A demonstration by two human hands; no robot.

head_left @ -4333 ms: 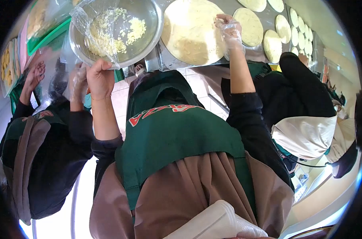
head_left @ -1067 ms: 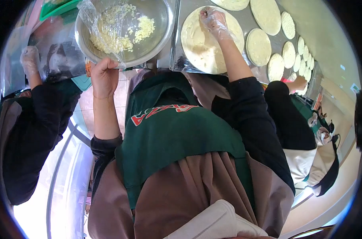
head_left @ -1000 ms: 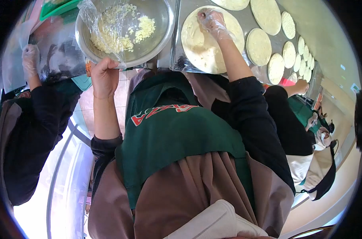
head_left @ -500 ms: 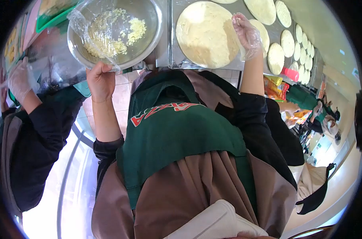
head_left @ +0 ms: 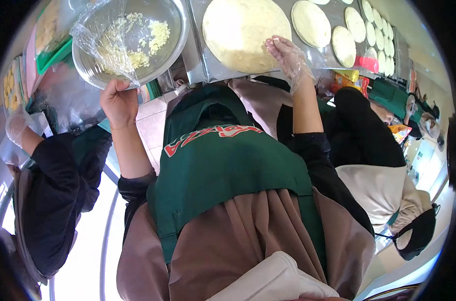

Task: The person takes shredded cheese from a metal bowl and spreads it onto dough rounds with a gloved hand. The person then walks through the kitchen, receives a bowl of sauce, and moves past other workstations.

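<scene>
At the upper left, my bare left hand (head_left: 119, 104) grips the near rim of a metal bowl (head_left: 180, 47). Crumbly pale yellow bits (head_left: 159, 37) lie inside it, and clear plastic wrap (head_left: 98, 37) covers its left part. My right hand (head_left: 287, 56), in a clear plastic glove, is held over the right edge of a large round flat dough (head_left: 243, 30) on the metal table. Its thumb and fingertips are pinched together. Whatever they hold, if anything, is too small to name.
More dough rounds (head_left: 311, 24) and several small ovals stand on trays to the right, near a red object (head_left: 367, 61). A green-edged tray (head_left: 54, 59) is at the left. Co-workers stand close on both sides; a gloved hand (head_left: 18, 125) shows at the left.
My right hand has moved left and down, to the large dough's edge. My left hand still holds the bowl. The view has shifted, and the co-worker at the right has come further into view.
</scene>
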